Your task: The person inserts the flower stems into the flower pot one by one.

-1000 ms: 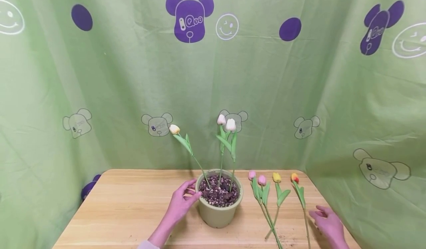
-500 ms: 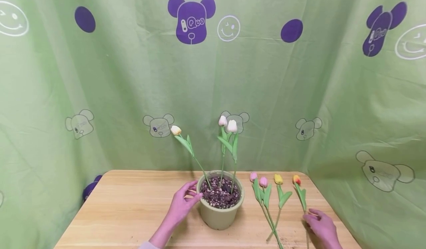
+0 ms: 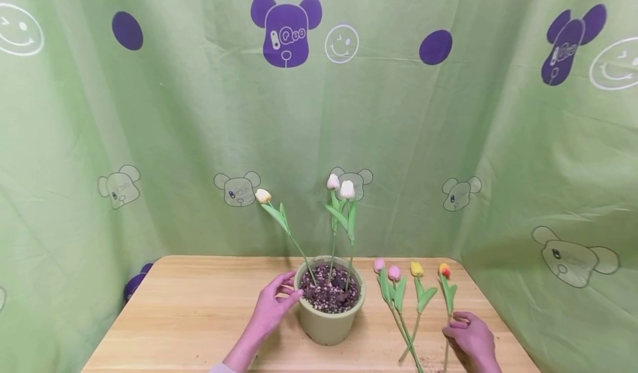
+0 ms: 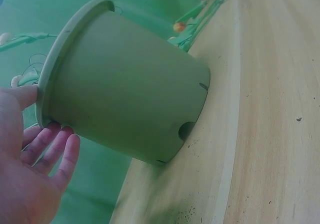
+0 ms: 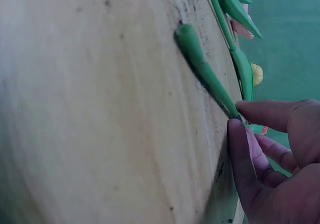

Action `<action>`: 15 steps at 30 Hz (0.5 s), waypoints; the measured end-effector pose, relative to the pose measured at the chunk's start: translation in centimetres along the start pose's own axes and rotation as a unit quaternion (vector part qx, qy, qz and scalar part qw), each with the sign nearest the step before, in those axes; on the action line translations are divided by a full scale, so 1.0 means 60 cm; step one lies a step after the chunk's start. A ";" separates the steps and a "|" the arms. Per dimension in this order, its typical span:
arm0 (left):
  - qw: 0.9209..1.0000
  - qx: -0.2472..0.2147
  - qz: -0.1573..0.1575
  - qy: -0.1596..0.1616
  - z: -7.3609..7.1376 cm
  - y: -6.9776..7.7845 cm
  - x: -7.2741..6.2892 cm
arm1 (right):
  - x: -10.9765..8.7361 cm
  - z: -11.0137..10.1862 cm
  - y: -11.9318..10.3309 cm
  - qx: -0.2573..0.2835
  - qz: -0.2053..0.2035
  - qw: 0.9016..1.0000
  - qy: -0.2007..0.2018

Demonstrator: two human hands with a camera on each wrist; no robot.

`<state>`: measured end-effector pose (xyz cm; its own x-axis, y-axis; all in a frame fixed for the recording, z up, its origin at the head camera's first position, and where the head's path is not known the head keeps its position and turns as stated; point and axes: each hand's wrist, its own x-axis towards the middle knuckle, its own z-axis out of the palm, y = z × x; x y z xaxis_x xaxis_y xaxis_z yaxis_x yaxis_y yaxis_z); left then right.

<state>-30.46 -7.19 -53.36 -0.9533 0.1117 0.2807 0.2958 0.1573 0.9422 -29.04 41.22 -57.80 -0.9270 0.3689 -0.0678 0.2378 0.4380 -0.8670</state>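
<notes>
A green flowerpot (image 3: 326, 326) filled with dark soil stands mid-table, with three artificial tulips planted in it: a cream-yellow one (image 3: 263, 196), a pale pink one (image 3: 333, 182) and a white one (image 3: 347, 189). My left hand (image 3: 271, 306) holds its rim from the left, thumb at the edge and fingers against the side below the lip. At the right, the thumb and forefinger of my right hand (image 3: 471, 337) pinch the stem of a red-and-yellow tulip (image 3: 444, 271). The lower stem (image 5: 205, 72) sticks out past the fingertips, close over the table, in the right wrist view.
Two pink tulips (image 3: 394, 274) and a yellow tulip (image 3: 416, 269) lie with crossed stems between the pot and my right hand. Soil crumbs dot the wooden table (image 3: 199, 312). A green patterned curtain (image 3: 389, 118) encloses the back and sides.
My right hand has moved left from beside the red-and-yellow tulip and taken its stem, which has shifted slightly left. My left hand stays at the pot.
</notes>
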 end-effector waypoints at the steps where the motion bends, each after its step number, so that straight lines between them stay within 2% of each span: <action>1: 1.000 0.002 0.001 0.000 0.000 -0.001 0.000 | 0.002 0.002 0.001 -0.006 0.001 1.000 0.005; 7: 1.000 0.008 0.000 -0.004 0.002 -0.001 -0.001 | 0.005 0.004 0.002 -0.016 0.015 1.000 0.011; 15: 1.000 -0.003 -0.002 -0.002 -0.002 0.002 -0.002 | 0.000 0.003 -0.004 0.034 0.017 0.999 -0.008</action>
<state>-30.34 -7.31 -53.26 -0.9540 0.1147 0.2771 0.2925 0.1509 0.9443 -29.13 41.00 -57.68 -0.9231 0.3699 -0.1049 0.2495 0.3688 -0.8954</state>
